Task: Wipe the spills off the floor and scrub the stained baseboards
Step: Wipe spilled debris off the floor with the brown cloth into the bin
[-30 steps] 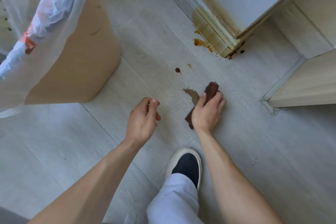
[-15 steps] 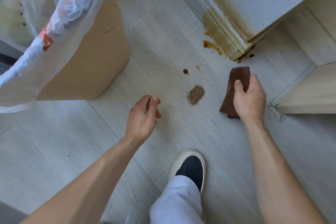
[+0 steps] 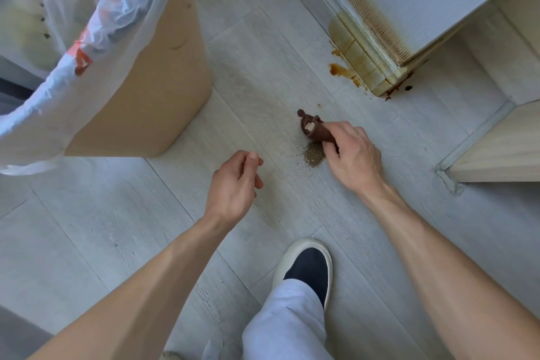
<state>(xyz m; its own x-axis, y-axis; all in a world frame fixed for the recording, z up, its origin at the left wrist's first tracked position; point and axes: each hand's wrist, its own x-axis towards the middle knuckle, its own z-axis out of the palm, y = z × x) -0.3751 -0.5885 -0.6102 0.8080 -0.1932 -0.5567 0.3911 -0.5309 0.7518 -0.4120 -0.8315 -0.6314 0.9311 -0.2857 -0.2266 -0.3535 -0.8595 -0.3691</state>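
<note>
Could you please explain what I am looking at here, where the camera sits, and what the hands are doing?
There is no machine: a person wears a camera on the head, looking down at their own arms. The right hand grips a brown cloth low over the pale floor, beside a gritty patch and a dark drop. The left hand hangs loosely curled, holding nothing. An orange-brown spill lies by the stained baseboard. At left stands a cardboard box lined with a plastic bag; below is the person's shoe.
</note>
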